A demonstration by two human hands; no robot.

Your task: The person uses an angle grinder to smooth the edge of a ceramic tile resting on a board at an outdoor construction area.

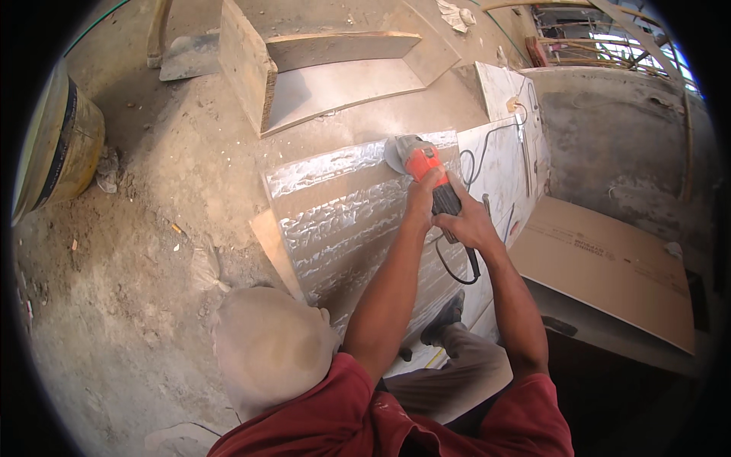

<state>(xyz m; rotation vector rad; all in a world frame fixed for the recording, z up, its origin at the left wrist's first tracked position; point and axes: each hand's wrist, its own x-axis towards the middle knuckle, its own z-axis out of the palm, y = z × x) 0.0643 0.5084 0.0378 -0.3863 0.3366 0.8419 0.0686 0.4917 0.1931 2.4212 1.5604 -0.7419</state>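
Note:
An angle grinder (424, 161) with an orange-red body and black handle is in both my hands. My left hand (421, 199) wraps round it just behind the orange part. Further back, my right hand (467, 221) grips the black handle. The grinder's round disc (395, 155) is at the far part of a brown board (343, 190) with wavy silvery stripes; I cannot tell whether it touches. From the handle a black cord (461, 279) loops down and back over the pale slabs.
Wooden planks (343, 85) form a frame beyond the board. A dusty bucket (65, 148) stands at left on the dirt floor. Pale slabs (495, 164) lie right of the board, beside a brown sheet (601, 266) and a grey wall (617, 145). My shoe (444, 316) is near the board.

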